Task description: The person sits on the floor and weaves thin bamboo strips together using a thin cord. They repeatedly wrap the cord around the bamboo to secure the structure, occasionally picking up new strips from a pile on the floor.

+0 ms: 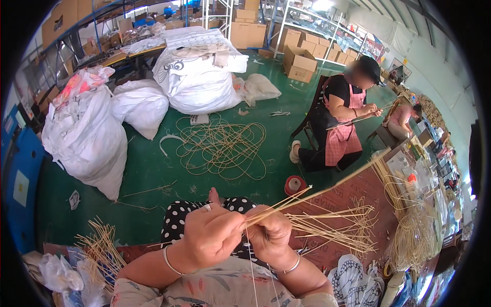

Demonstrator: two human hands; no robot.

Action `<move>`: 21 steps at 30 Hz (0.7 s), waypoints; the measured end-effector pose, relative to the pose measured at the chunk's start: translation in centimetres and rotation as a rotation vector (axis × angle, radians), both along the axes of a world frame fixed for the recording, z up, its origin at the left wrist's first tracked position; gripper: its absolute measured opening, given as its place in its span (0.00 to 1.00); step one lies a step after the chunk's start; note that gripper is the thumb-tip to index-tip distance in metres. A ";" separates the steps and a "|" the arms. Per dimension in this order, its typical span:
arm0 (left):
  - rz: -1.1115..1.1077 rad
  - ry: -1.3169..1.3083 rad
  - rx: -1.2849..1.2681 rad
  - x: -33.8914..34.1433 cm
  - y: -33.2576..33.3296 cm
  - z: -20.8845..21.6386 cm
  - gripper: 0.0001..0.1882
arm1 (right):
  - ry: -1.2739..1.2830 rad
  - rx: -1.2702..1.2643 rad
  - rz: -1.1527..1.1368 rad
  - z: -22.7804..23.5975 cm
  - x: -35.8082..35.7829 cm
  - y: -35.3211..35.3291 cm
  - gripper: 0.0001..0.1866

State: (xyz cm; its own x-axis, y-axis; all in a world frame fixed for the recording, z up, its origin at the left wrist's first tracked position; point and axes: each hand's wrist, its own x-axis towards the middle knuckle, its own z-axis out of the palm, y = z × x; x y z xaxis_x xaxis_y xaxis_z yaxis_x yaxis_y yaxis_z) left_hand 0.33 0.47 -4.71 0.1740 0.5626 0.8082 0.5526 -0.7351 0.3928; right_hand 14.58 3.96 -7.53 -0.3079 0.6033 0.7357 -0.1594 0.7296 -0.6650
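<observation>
My left hand (212,233) and my right hand (272,233) are close together over my lap, both closed with fingers pinched. Between them they grip thin tan cane strips (327,190), which reach up to the right in a long line. A shorter strip with a pale tip ends near a red-rimmed spool (294,184). From my fingers a white thread (251,266) hangs down across my clothes. The fingers hide how the thread meets the strips.
Cut canes (337,225) lie right on reddish sheeting; more canes (105,250) stand left. A loose cane coil (222,148) lies on the green floor. White sacks (89,138) stand behind. A seated co-worker (345,112) holds strips. Bundled canes (414,230) hang far right.
</observation>
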 end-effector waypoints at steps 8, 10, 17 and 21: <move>0.026 -0.096 0.038 0.1 -0.1 2.1 0.06 | 0.108 -0.209 0.566 5.7 1.1 -2.8 0.09; -0.092 0.017 -0.055 -0.3 -1.6 4.3 0.07 | 0.413 -0.534 0.914 6.5 1.2 -4.4 0.07; -0.185 -0.105 0.053 0.5 -3.6 4.7 0.08 | -0.023 -0.148 1.012 7.5 3.2 -2.6 0.13; -0.249 -0.078 0.022 0.4 -3.7 5.3 0.10 | -0.612 0.287 0.356 8.9 4.9 -3.7 0.13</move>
State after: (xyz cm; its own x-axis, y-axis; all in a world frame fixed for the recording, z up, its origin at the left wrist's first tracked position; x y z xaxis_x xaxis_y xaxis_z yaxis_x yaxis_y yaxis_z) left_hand 0.70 -3.28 0.62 0.2417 0.4926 0.8360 0.3223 -0.8534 0.4097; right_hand 19.48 0.30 1.34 -0.8512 0.2019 0.4844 -0.0818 0.8606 -0.5026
